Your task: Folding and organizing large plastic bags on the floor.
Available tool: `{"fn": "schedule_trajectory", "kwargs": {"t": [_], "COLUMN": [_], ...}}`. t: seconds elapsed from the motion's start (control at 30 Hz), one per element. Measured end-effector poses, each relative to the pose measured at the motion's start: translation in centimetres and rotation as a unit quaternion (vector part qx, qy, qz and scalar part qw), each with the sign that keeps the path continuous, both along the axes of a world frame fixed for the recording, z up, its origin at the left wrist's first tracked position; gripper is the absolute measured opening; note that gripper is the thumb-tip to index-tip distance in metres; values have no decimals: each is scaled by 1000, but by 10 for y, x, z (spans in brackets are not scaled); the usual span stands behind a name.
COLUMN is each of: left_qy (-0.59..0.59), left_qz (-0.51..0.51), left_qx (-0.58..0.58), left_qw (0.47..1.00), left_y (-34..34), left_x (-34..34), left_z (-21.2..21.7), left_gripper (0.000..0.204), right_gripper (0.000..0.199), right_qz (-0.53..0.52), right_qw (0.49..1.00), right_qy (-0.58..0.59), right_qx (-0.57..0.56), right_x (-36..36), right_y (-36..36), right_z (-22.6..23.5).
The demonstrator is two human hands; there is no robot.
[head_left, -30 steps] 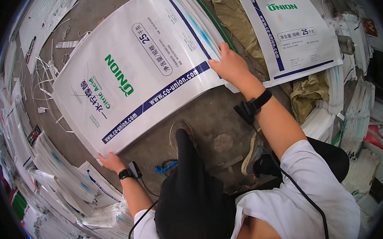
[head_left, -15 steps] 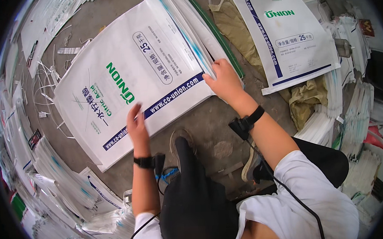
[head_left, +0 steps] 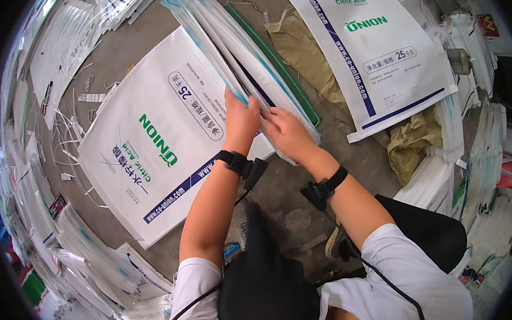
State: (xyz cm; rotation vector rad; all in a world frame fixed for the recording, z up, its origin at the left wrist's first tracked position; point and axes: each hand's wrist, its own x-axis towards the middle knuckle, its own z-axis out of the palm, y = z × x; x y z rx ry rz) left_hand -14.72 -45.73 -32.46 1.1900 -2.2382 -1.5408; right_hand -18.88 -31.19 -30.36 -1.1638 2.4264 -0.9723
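A stack of flat white woven sacks with green and dark blue print lies on the floor in front of me. Its right-hand edges, tinted light blue, are raised and fanned into several layers. My left hand is closed on the lifted edges near the stack's near right corner, the fingers partly hidden. Right beside it, my right hand has its fingers curled onto the outer layers of the same sacks. Both wrists carry black straps with small devices.
A green strip runs along the stack's right side. Farther right, another printed sack lies on a crumpled tan sack. Piles of sacks line the left, with loose white strings on the floor. My shoe is below the stack.
My left hand has moved from the sack's lower left border up to the right-hand edges, beside my right hand. The right edges now stand lifted and fanned apart more.
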Motion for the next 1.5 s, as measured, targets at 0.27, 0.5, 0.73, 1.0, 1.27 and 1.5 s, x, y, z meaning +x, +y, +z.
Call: {"fn": "schedule_trajectory", "kwargs": {"t": [0.27, 0.5, 0.73, 1.0, 1.27, 1.5], "left_qy": [-57, -75, -66, -86, -114, -61], "left_qz": [-15, -26, -18, -55, -70, -46], "left_qx": [-103, -114, -118, -106, -63, -43], "left_qw": [993, 990, 991, 989, 989, 996], "left_y": [14, 20, 17, 20, 9, 12], "left_x": [-10, -13, -27, -21, -32, -34], "left_z": [0, -10, -19, -8, 14, 12], "left_gripper": [69, 66, 62, 69, 67, 61], "right_gripper": [16, 12, 10, 19, 28, 20], "right_qz": [-131, -137, -102, -100, -184, -140], "right_qw": [989, 990, 994, 994, 973, 987], "right_qy": [-59, -34, 16, -12, 139, 49], "right_qx": [-17, -29, -44, -39, 26, -52], "right_x": [0, -10, -11, -11, -14, 1], "right_y": [-4, -3, -2, 8, 24, 19], "right_z": [-6, -12, -17, -3, 15, 12]}}
